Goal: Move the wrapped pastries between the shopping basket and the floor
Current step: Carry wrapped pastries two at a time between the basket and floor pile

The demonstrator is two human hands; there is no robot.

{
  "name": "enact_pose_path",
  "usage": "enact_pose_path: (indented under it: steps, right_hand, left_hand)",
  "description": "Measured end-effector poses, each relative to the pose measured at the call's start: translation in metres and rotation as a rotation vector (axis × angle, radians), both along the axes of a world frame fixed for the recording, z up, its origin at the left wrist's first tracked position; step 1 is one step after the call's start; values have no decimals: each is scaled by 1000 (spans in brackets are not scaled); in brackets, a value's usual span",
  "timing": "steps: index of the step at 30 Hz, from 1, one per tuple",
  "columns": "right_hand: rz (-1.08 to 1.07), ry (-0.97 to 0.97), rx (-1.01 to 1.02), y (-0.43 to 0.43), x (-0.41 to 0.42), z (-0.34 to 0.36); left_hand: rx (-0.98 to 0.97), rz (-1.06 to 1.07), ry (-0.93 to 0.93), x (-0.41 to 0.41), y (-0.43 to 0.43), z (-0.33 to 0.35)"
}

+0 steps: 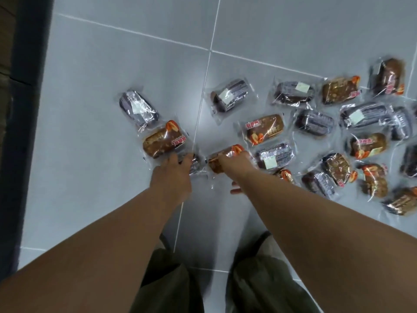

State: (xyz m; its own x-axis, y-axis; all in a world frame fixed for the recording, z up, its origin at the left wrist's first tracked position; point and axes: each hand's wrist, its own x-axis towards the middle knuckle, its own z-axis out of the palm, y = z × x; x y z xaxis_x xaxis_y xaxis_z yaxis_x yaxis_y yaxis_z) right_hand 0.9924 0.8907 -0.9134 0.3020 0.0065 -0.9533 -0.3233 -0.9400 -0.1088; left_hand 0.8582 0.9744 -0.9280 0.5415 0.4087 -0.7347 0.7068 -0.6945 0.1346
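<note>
Several wrapped pastries lie scattered on the grey tiled floor (112,64), some brown with orange labels, some dark purple. My left hand (172,175) is down at the floor with its fingers closed on a dark purple pastry (195,164). My right hand (235,162) grips a brown pastry (220,160) with an orange label beside it. Just left of my hands lie a brown pastry (162,140) and a purple pastry (138,109). No shopping basket is in view.
A dark wall or door frame (24,132) runs along the left edge. More pastries (338,143) crowd the floor to the right. My legs in olive trousers (171,283) stand at the bottom, feet close to the nearest packets.
</note>
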Motion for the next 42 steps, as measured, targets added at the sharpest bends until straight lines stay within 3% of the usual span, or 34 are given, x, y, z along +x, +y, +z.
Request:
enact_pose_path:
  steps: [4, 12, 15, 18, 26, 29, 34, 42]
  right_hand:
    - [-184, -40, -108, 22, -13, -45]
    - [-190, -161, -241, 34, -24, -95]
    - [-101, -189, -203, 29, -19, -96]
    - [-210, -242, -165, 16, -18, -67]
    - [-221, -248, 145, -3, -10, 88]
    - [-227, -294, 274, 1, 4, 170]
    - [-50, -458, 439, 10, 22, 316]
    - [-4, -515, 608, 7, 36, 564]
  left_hand:
    - [124, -77, -37, -6, -8, -29]
    - [274, -92, -224, -23, -20, -62]
    - [232, -77, -200, -19, -18, -52]
    - [120, 15, -75, -15, -22, -33]
    - [47, 357, -211, 0, -31, 106]
    - [31, 456, -278, 16, -27, 182]
    - [-84, 666, -335, 41, -9, 309]
    - [-81, 814, -671, 62, 17, 552]
